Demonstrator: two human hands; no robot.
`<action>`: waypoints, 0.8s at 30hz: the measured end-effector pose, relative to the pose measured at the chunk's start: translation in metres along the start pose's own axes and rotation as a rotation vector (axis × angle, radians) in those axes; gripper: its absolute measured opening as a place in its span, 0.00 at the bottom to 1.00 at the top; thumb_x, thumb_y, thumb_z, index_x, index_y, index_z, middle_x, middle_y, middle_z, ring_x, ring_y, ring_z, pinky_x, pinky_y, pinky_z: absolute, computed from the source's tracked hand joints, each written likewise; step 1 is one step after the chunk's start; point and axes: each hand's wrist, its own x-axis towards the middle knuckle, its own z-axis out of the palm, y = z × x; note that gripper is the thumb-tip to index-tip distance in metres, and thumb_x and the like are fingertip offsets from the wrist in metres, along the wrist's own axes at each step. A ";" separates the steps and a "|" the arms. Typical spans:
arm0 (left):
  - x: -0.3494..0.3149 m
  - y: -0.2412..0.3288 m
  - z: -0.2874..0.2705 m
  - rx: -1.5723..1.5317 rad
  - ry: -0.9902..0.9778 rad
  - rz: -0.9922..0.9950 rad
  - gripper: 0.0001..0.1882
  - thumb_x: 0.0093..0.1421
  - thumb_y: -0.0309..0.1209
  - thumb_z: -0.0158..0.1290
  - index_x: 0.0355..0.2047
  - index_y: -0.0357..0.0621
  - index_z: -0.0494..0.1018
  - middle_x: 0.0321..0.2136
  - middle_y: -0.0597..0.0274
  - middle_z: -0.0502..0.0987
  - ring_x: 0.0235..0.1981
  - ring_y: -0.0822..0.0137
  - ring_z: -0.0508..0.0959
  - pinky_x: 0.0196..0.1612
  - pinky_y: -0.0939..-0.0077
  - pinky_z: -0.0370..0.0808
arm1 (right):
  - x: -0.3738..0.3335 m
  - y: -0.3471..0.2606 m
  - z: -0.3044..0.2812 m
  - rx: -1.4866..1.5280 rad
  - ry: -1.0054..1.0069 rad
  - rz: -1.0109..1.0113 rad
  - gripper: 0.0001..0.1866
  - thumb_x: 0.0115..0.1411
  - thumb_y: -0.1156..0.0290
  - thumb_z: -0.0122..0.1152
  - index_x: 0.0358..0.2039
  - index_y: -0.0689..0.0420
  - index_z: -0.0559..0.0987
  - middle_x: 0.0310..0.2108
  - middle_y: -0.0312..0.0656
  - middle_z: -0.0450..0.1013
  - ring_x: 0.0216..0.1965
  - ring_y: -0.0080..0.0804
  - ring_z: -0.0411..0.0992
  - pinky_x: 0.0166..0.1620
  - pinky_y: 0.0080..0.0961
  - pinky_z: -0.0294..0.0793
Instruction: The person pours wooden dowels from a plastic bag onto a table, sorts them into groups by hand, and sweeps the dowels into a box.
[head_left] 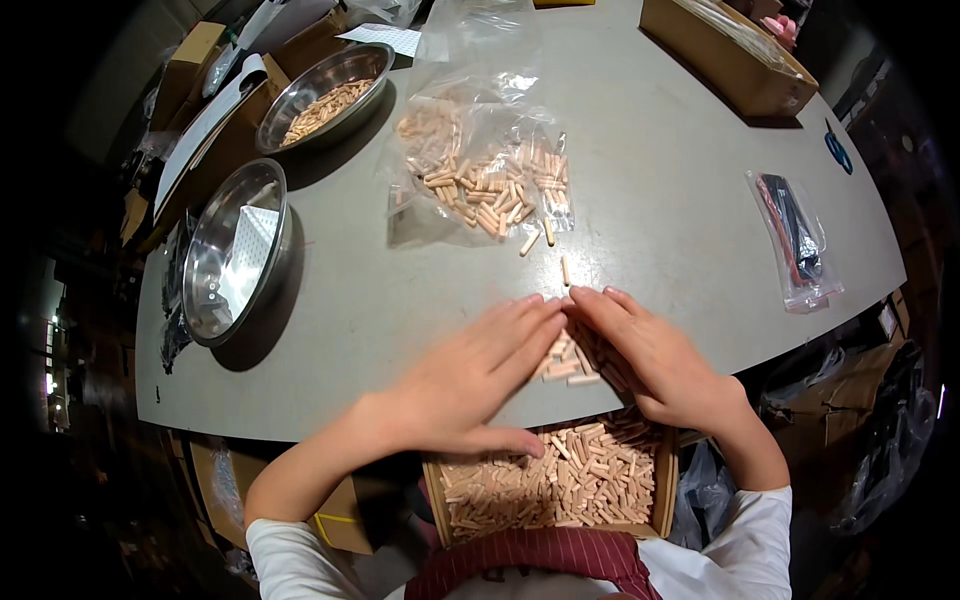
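Head view. Left hand (470,375): flat, fingers together and extended, palm down on the grey table (650,200), grasping nothing.

Right hand (660,360): likewise flat and open, fingers straight, holding nothing; its fingertips meet those of the left hand, the two forming a wedge pointing away from the body.

Small heap of wooden dowel pins (570,362): lies inside that wedge, between the palms, touching both hands, at the near table edge. Pins lie at mixed angles. Both hands equally near.

Cardboard box of dowel pins (665,480): directly below the table edge, toward the body from the heap, roughly full.

Clear plastic bag of pins (480,170): farther out, with a few loose pins (548,240) between it and the fingertips.

Two steel bowls (235,255), (325,95): far left, well apart from the hands.
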 end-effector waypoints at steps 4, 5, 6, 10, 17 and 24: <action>-0.023 0.005 0.001 -0.471 0.092 -0.078 0.48 0.69 0.51 0.58 0.75 0.28 0.53 0.73 0.33 0.59 0.74 0.35 0.60 0.76 0.50 0.58 | -0.021 0.008 0.001 0.387 0.075 0.088 0.42 0.58 0.89 0.48 0.76 0.63 0.58 0.70 0.58 0.67 0.73 0.55 0.64 0.73 0.40 0.63; -0.033 0.005 -0.001 -0.474 0.090 -0.082 0.48 0.69 0.51 0.58 0.75 0.28 0.53 0.73 0.33 0.59 0.74 0.35 0.60 0.76 0.50 0.58 | -0.026 0.005 -0.002 0.337 0.129 0.142 0.37 0.67 0.90 0.39 0.77 0.65 0.57 0.72 0.54 0.68 0.75 0.43 0.63 0.76 0.37 0.56; -0.043 0.004 -0.002 -0.416 0.152 -0.265 0.44 0.71 0.49 0.55 0.76 0.32 0.54 0.74 0.36 0.59 0.75 0.37 0.59 0.77 0.50 0.55 | -0.029 0.008 -0.004 0.271 0.180 0.148 0.36 0.67 0.90 0.39 0.76 0.65 0.57 0.72 0.54 0.67 0.75 0.43 0.64 0.76 0.37 0.56; -0.072 -0.006 -0.008 0.273 0.115 -0.485 0.33 0.75 0.38 0.46 0.77 0.39 0.57 0.76 0.43 0.58 0.77 0.40 0.57 0.78 0.48 0.51 | -0.026 0.000 0.001 -0.028 0.230 0.115 0.39 0.57 0.92 0.44 0.72 0.66 0.65 0.68 0.57 0.70 0.73 0.53 0.65 0.75 0.46 0.59; -0.077 0.009 -0.002 0.276 0.106 -0.500 0.34 0.75 0.41 0.47 0.76 0.38 0.59 0.76 0.45 0.59 0.77 0.38 0.57 0.78 0.43 0.50 | -0.026 -0.009 0.012 -0.314 0.252 -0.003 0.40 0.47 0.90 0.53 0.66 0.69 0.72 0.64 0.58 0.73 0.68 0.59 0.70 0.71 0.55 0.67; -0.074 0.031 0.004 0.261 0.005 -0.346 0.53 0.61 0.65 0.58 0.75 0.38 0.61 0.75 0.48 0.62 0.76 0.40 0.59 0.77 0.42 0.53 | -0.040 -0.015 0.020 -0.281 0.262 -0.055 0.35 0.48 0.86 0.55 0.62 0.68 0.77 0.60 0.56 0.77 0.65 0.59 0.74 0.69 0.55 0.69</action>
